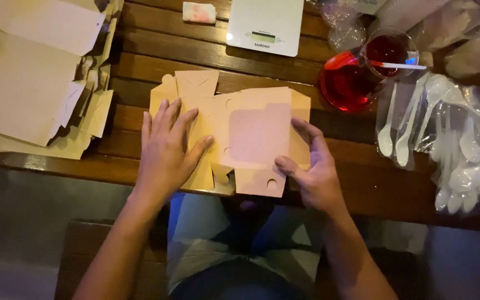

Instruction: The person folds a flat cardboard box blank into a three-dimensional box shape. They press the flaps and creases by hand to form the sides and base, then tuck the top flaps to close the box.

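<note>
Two hands work one flat box blank (240, 130) of tan card, which lies on the near edge of the slatted worktop (156, 44), its near flaps overhanging. The left hand (165, 150) lies spread flat on the blank's left part; the right hand (312, 172) pinches the blank's right near edge between thumb and fingers.

As I judge it, the biggest risk is the red drink: a jug (345, 80) and a glass (387, 53) stand just right of the blank, and a wide swing of the right elbow or a lifted flap could tip them and soak the card. Next, the overhang could let the blank slide off toward the lap if the left hand lifts. Least, a fold pressed off its crease could tear a tab (the card looks thin).

By size: a stack (34, 78) of like blanks, far left; clear bags of white spoons (445, 139), right; a white scale (265, 25), far centre, with a small dark display; a small pinkish pack (199, 12), far.
</note>
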